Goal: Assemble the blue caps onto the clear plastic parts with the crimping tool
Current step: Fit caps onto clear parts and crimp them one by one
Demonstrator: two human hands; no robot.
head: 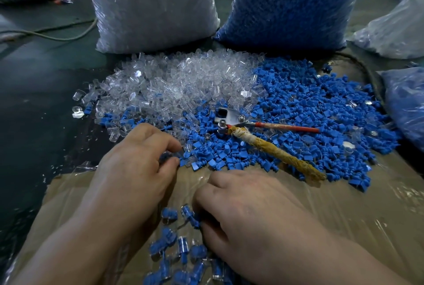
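Observation:
A heap of clear plastic parts [174, 85] lies at the back of the work surface, with a spread of loose blue caps [309, 110] to its right and front. The crimping tool [231, 119], with one red handle and one cloth-wrapped handle, lies untouched on the blue caps. My left hand [137, 160] reaches into the near edge of the pile, its thumb and fingers pinching small parts [185, 157]. My right hand [247, 216] rests lower, fingers curled around an assembled blue-and-clear piece [190, 216]. Several assembled pieces [174, 252] lie between my forearms.
Two tall plastic sacks stand behind the piles, one of clear parts [151, 7] and one of blue caps [291, 4]. More bags [406, 105] sit at the right. A sheet of cardboard under plastic film [344, 211] covers the near surface. A cable [57, 34] runs at the far left.

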